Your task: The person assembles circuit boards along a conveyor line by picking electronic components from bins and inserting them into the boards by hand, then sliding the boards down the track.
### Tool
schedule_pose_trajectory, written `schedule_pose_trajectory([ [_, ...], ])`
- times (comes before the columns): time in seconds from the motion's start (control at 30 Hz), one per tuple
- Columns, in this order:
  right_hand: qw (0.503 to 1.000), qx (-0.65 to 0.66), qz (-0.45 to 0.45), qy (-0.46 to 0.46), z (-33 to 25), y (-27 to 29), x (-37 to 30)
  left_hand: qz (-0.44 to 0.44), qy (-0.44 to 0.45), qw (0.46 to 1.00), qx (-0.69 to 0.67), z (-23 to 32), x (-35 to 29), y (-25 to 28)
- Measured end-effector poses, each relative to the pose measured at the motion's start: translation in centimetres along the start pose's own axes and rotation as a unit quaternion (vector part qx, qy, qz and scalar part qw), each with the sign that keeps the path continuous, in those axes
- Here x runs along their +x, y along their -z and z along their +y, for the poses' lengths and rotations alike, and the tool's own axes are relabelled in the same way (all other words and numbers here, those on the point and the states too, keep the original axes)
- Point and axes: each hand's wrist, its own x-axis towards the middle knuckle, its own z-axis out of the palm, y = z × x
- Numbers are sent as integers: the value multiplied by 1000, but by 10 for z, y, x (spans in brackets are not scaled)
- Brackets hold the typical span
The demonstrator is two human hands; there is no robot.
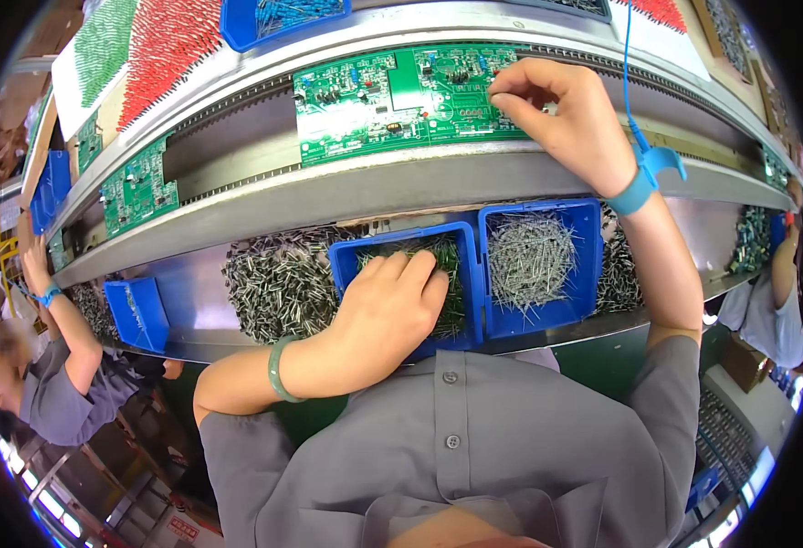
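My right hand [567,117] is over the right part of a green circuit board [356,132], thumb and forefinger pinched together at its surface. Whatever sits between those fingertips is too small to make out. The board carries many small mounted parts and lies across the rails of a conveyor track. My left hand [374,306] reaches into a blue bin [403,235] of small dark green parts, its fingers curled down and their tips hidden among them. Touching that bin on its right is a second blue bin [591,274], filled with thin silvery wire-leaded parts [531,260].
Loose metallic parts [283,283] are heaped left of the bins. A metal rail [237,219] runs between bins and boards. Another circuit board [141,187] lies further left. A blue cord [627,73] hangs to my right wrist strap [637,187]. Co-workers sit at both sides.
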Motion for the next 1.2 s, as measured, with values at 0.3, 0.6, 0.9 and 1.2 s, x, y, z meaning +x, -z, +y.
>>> schedule_pose_trajectory([
  [0.3,1000,-8,-15,15,7,-15,4,-89,14,995,-29,2,-5,5],
  [0.6,999,-29,-14,22,5,-15,5,-55,4,998,-41,-1,-5,8],
  [0.9,977,-150,-5,150,9,-22,5,-33,21,986,-165,-1,-1,10],
  [1.2,975,-172,-4,142,-16,8,-19,-70,38,985,-151,-4,-7,13],
])
